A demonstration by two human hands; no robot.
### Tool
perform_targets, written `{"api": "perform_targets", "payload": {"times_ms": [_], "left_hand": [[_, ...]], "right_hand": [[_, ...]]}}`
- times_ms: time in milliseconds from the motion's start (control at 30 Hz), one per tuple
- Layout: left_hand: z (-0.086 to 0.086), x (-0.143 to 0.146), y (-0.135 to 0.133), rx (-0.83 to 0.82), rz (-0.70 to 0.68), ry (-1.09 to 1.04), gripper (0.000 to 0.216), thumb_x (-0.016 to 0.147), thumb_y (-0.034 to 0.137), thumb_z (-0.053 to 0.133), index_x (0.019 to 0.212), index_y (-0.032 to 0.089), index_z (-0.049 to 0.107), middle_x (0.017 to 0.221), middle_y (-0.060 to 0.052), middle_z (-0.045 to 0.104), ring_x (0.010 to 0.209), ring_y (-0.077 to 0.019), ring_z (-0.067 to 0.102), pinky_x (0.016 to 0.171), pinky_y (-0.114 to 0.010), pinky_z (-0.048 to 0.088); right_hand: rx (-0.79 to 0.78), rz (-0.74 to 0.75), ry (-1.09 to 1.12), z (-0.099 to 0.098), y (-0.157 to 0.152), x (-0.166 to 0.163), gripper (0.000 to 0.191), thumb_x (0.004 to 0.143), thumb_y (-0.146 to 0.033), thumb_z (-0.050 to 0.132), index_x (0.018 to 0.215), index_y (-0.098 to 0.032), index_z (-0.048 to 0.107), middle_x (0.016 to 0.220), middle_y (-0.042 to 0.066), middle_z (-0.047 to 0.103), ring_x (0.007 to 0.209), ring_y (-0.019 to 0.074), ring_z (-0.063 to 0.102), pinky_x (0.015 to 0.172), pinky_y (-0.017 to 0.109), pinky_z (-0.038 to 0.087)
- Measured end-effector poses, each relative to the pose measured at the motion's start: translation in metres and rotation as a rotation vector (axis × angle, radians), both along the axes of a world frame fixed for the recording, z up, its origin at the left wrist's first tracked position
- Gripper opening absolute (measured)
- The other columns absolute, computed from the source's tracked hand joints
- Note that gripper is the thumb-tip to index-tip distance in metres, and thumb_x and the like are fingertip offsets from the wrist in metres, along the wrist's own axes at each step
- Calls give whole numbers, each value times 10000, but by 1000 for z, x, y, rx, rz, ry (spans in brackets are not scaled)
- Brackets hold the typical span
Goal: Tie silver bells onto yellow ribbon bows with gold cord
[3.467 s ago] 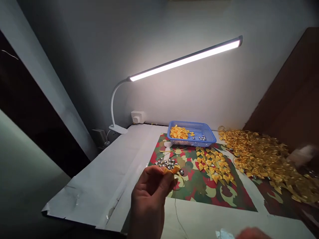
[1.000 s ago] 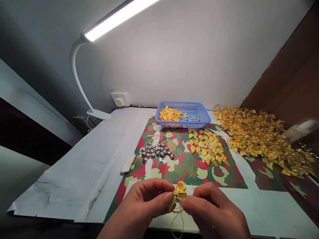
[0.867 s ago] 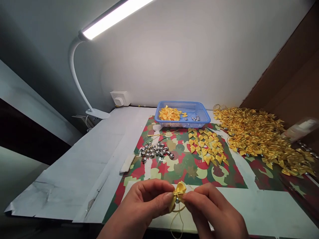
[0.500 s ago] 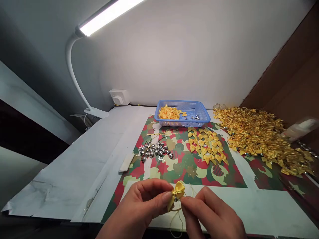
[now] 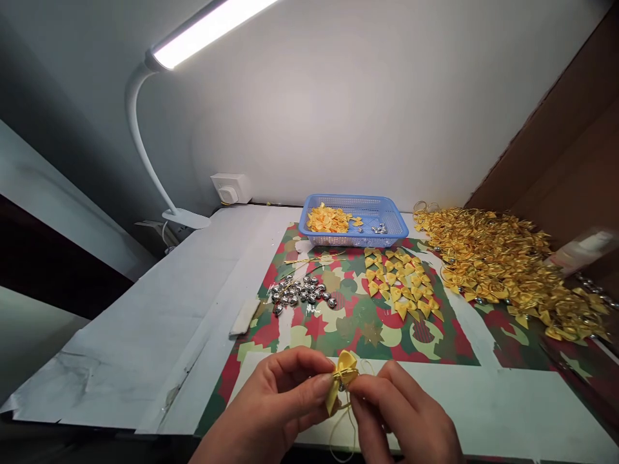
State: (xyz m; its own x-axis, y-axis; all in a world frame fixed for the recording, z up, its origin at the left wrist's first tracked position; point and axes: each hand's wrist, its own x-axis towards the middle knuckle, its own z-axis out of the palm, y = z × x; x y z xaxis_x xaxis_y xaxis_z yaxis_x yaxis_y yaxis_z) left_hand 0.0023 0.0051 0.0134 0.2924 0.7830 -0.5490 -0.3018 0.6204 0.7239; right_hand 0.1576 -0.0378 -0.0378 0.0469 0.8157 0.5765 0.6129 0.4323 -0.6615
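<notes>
Between thumb and fingers, my left hand [image 5: 283,403] pinches a yellow ribbon bow [image 5: 344,365] near the table's front edge. A silver jingle bell [image 5: 342,387] shows under the bow's middle, partly hidden by fingers. Gold elastic cord [image 5: 349,428] wraps the bow's centre and hangs below it in a loose loop. My right hand [image 5: 403,412] is closed at the bow's right side, its thumb and forefinger pinching the cord beside the bell. Its other fingers are curled underneath.
Several loose bells [image 5: 302,293] lie on a patterned sheet [image 5: 358,341], left of rows of yellow bows [image 5: 403,280]. Behind stands a blue basket [image 5: 355,241] holding bows and bells. A heap of finished-looking gold bows [image 5: 503,264] fills the right. A lamp [image 5: 138,129] arches at left.
My right hand has shifted slightly left, closer against the bow. The bow has turned a little in my left hand's pinch.
</notes>
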Motion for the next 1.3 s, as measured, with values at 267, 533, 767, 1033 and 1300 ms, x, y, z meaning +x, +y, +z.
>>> {"api": "perform_targets", "payload": {"times_ms": [267, 533, 767, 1033, 1300], "left_hand": [[-1, -2, 0, -82, -5, -95, 155, 678, 148, 894, 753, 156, 758, 790, -42, 771, 735, -141, 682, 725, -239, 584], [-1, 0, 0, -80, -36, -111, 108, 726, 134, 857, 754, 167, 758, 805, -52, 777, 761, -152, 695, 757, -240, 587], [-2, 1, -1, -62, -61, -86, 115, 713, 140, 861, 746, 176, 756, 776, -41, 762, 782, -165, 682, 780, -258, 577], [-7, 1, -2, -18, -98, -96, 110, 707, 166, 860, 751, 193, 762, 741, -9, 731, 712, -140, 636, 730, -241, 539], [-14, 3, -4, 64, -70, 77, 144, 691, 242, 878, 759, 207, 757, 770, 3, 750, 773, -150, 636, 738, -232, 487]], "right_hand": [[-74, 33, 176, -4, 2, -4, 129, 924, -154, 552, 839, -214, 629, 669, -19, 495, 534, 114, 475, 490, 211, 375], [-64, 39, 216, -6, 2, -6, 138, 917, -128, 561, 822, -221, 594, 649, -33, 466, 539, 111, 460, 500, 210, 364], [-69, 26, 239, -9, 1, -6, 158, 929, -151, 572, 785, -214, 587, 649, -35, 462, 538, 108, 452, 496, 216, 344], [-117, 32, 274, -11, -1, -7, 183, 939, -185, 582, 759, -216, 571, 646, -42, 437, 542, 105, 441, 501, 214, 341], [-308, 49, 437, -12, 2, -2, 116, 904, -276, 628, 799, -249, 668, 682, -38, 608, 605, 122, 587, 578, 196, 452]]}}
